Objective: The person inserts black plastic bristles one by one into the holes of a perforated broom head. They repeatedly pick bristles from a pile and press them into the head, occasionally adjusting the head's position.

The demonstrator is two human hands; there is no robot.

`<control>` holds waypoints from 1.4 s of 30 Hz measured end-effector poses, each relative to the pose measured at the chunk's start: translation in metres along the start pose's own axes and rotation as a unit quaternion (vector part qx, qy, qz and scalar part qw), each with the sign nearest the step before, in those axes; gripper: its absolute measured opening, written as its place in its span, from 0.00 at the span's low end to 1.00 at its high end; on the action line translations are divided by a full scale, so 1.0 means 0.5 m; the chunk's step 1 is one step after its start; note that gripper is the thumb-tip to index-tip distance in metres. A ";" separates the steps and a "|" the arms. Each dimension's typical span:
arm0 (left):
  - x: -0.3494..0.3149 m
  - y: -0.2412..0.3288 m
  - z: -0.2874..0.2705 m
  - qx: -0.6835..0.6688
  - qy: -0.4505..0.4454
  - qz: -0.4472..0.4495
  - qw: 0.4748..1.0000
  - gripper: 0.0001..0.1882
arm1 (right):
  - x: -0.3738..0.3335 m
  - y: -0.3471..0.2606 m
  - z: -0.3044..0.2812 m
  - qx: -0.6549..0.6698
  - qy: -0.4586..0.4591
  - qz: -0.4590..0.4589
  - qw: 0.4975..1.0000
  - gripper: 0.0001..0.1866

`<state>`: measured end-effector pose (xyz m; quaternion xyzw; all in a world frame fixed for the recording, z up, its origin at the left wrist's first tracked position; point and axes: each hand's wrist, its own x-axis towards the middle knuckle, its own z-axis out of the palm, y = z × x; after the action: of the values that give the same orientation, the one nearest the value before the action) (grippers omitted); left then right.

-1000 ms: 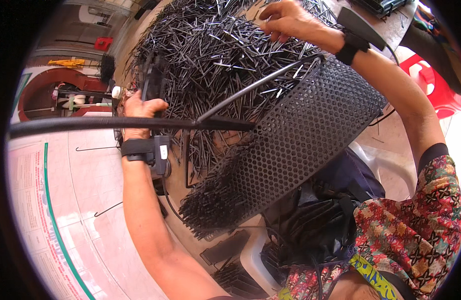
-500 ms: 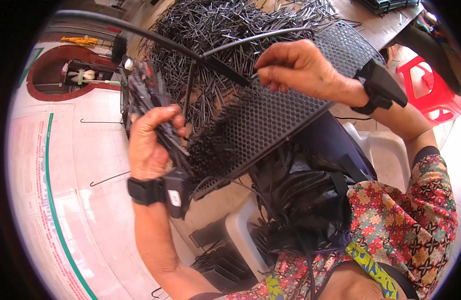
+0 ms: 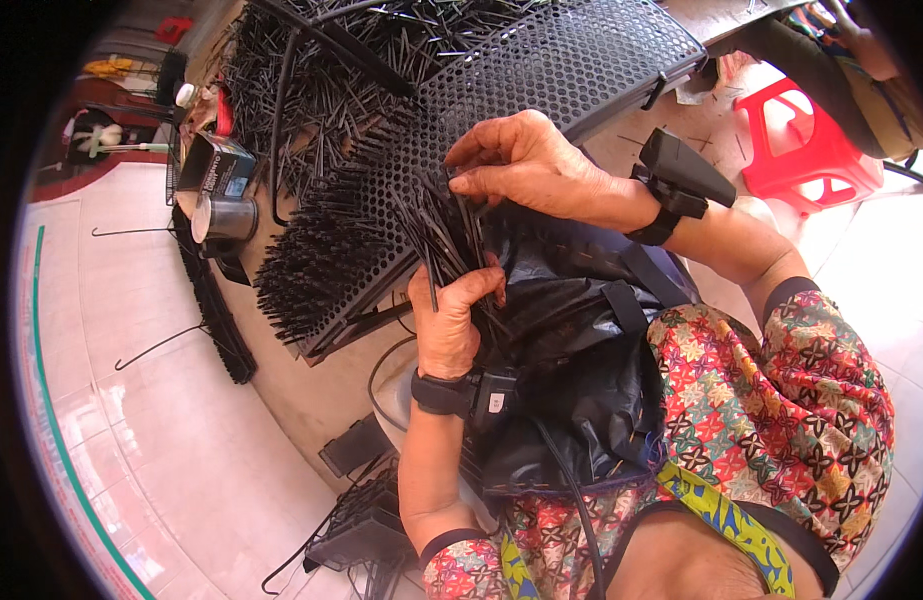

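Over the lap, above a shiny black plastic-like sheet (image 3: 571, 340), the left hand (image 3: 446, 325) had its fingers wrapped around a loose bundle of thin, straight black plastic-looking strips (image 3: 436, 235), ends splayed upward. The right hand (image 3: 526, 170) was at the bundle's upper end, thumb and fingertips drawn together; couldn't tell if they pinched a strip. Strips looked light, fairly stiff, smooth, likely to slip or tangle; best held low as a bunch, singles pinched near one end. Just beyond lay a long black rigid panel with round-looking holes (image 3: 581, 50), densely packed upright black strips (image 3: 321, 255) filling its left end. Counts: two hands, one bundle, one panel; strips too many to count. Farther: one heaped pile of loose black strips (image 3: 251, 120), one silvery cylindrical can (image 3: 224, 220) at left, one red plastic stool (image 3: 806, 160) at right.
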<state>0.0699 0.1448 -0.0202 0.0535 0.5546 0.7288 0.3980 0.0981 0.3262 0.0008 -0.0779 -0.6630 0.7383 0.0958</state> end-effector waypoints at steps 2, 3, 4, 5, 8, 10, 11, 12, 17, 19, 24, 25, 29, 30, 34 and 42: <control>-0.003 -0.011 -0.004 0.005 0.013 0.003 1.000 0.11 | -0.003 0.002 0.002 -0.013 -0.001 0.012 1.000 0.11; -0.005 -0.014 -0.003 -0.003 0.011 0.013 1.000 0.12 | -0.004 0.002 0.004 -0.052 -0.004 0.000 0.999 0.10; -0.007 -0.016 -0.001 -0.007 0.013 0.018 1.000 0.12 | -0.004 0.001 0.006 -0.091 -0.008 -0.013 0.996 0.10; -0.011 -0.018 0.002 -0.010 0.017 0.021 1.000 0.12 | -0.005 0.001 0.008 -0.130 -0.009 -0.030 0.991 0.10; -0.019 -0.021 0.010 -0.024 0.005 0.009 1.000 0.13 | -0.009 0.002 0.016 -0.139 -0.002 -0.026 0.990 0.12; -0.024 -0.024 0.012 -0.033 -0.003 0.012 0.999 0.12 | -0.008 0.003 0.020 -0.178 -0.008 -0.078 0.981 0.12; -0.025 -0.023 0.011 -0.038 -0.006 0.014 0.999 0.12 | -0.007 0.002 0.022 -0.192 -0.011 -0.082 0.978 0.12; -0.025 -0.024 0.007 -0.036 -0.014 0.010 0.999 0.12 | -0.008 -0.001 0.021 -0.214 -0.006 -0.083 0.973 0.12; -0.035 -0.032 -0.003 -0.024 -0.008 0.005 1.000 0.14 | 0.001 -0.046 0.013 -0.207 -0.011 -0.017 0.978 0.08; -0.043 -0.037 0.004 -0.033 -0.008 0.001 0.999 0.14 | 0.016 -0.071 0.000 -0.153 0.035 -0.052 0.986 0.06; -0.049 -0.039 0.006 -0.050 -0.024 0.002 0.998 0.15 | 0.092 -0.068 0.014 -0.136 0.123 -0.263 0.947 0.05; -0.050 -0.038 0.006 -0.055 -0.022 -0.001 0.998 0.15 | 0.116 -0.059 0.026 -0.185 0.139 -0.344 0.910 0.06; -0.054 -0.037 0.007 -0.054 -0.012 -0.016 0.998 0.15 | 0.160 -0.032 0.054 -0.272 0.114 -0.422 0.857 0.08; -0.055 -0.037 0.008 -0.056 -0.015 -0.014 0.998 0.15 | 0.165 -0.029 0.058 -0.277 0.094 -0.421 0.858 0.08; -0.054 -0.041 0.007 -0.063 -0.027 -0.007 0.998 0.16 | 0.170 -0.023 0.065 -0.334 0.048 -0.479 0.811 0.09; -0.058 -0.038 0.012 -0.065 -0.027 -0.024 0.997 0.17 | 0.174 -0.028 0.077 -0.563 -0.081 -0.469 0.675 0.06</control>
<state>0.1023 0.1320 -0.0235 0.0335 0.4968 0.7514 0.4330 0.0048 0.3116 0.0200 0.2639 -0.9080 0.0864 0.3137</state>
